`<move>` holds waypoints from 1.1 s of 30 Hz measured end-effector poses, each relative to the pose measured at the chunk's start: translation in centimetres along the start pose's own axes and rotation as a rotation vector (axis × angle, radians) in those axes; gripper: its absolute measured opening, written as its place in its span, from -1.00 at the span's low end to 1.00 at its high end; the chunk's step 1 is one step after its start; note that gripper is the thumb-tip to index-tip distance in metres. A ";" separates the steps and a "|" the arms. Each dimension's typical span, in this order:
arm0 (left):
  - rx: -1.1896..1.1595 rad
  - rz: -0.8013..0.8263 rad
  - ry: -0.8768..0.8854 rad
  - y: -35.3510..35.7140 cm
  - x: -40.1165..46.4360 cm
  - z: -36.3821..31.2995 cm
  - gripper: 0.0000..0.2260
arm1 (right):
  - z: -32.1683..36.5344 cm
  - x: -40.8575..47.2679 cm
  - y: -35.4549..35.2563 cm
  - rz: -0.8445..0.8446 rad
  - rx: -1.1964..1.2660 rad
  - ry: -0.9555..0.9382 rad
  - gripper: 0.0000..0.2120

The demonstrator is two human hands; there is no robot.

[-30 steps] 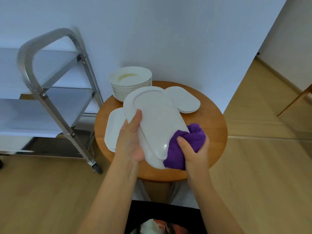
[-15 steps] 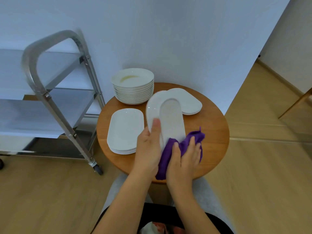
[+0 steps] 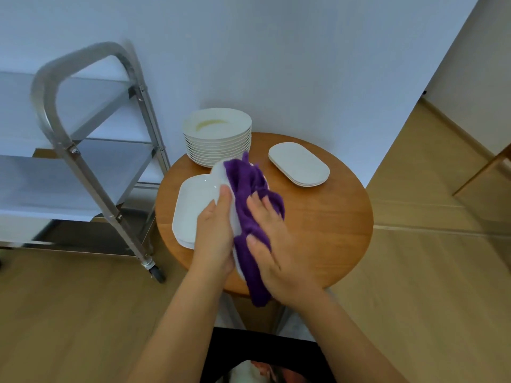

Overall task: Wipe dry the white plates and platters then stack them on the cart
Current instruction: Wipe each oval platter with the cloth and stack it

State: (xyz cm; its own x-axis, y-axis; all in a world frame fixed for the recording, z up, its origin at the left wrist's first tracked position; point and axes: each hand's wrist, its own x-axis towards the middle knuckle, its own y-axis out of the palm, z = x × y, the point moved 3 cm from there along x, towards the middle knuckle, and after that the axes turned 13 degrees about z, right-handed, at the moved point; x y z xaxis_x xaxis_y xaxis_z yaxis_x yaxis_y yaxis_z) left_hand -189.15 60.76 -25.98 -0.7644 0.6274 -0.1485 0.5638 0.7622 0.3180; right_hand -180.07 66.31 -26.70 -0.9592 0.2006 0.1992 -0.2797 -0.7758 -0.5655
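My left hand (image 3: 214,233) grips a white oval platter (image 3: 219,174) held on edge above the round wooden table (image 3: 326,225). My right hand (image 3: 272,239) presses a purple cloth (image 3: 247,197) flat against the platter's right face, fingers spread. The cloth covers most of that face and hangs below it. A stack of white rectangular platters (image 3: 190,208) lies on the table's left side, partly behind my left hand. A stack of round plates (image 3: 218,136) stands at the back, and a small stack of oval platters (image 3: 300,164) lies at the back right.
A steel cart (image 3: 91,150) with bare shelves stands left of the table, one caster (image 3: 157,273) near the table's edge. A white wall runs behind. Wooden floor spreads to the right and in front.
The platter has turned from lying flat-tilted to standing on edge. The cloth has moved from its lower end up over its right face, and my right hand has opened flat on it.
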 end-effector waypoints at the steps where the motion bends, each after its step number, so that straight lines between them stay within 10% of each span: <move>1: -0.014 -0.040 -0.012 -0.5 0.3 -0.2 -0.78 | -0.7 -0.8 0.7 0.017 -0.048 -0.010 -0.46; 5: -0.131 -0.059 -0.005 -0.6 0.7 -0.6 -0.70 | -3.2 -3.0 2.2 0.005 -0.358 0.079 -0.03; 9: -0.216 -0.089 -0.058 -0.3 0.8 -0.9 -0.83 | -2.6 -2.5 1.0 -0.354 -0.499 -0.001 -0.29; 13: 0.065 0.200 0.020 1.1 0.8 -1.8 -0.47 | -3.3 -1.4 -2.0 -0.688 0.301 0.325 -0.59; 16: 0.586 0.001 0.123 -0.2 0.9 -0.6 -0.40 | -4.9 -0.5 -3.0 -0.772 0.705 0.518 -0.58; 22: 0.302 0.144 -0.127 -0.7 0.4 4.7 -0.82 | -6.0 -0.7 -1.2 -0.690 1.060 0.686 -0.75; 33: 0.939 -0.125 0.017 -7.8 3.3 3.0 -0.73 | -6.9 0.1 -0.4 -0.631 0.836 0.688 -0.87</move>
State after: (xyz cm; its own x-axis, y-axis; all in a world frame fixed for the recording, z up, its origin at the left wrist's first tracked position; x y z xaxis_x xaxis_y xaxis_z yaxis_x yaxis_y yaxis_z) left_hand -195.15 57.38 -31.76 -0.8366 0.5358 -0.1146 0.4930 0.6450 -0.5839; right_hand -180.37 70.76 -31.96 -0.5604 0.7502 -0.3510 -0.8278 -0.5216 0.2067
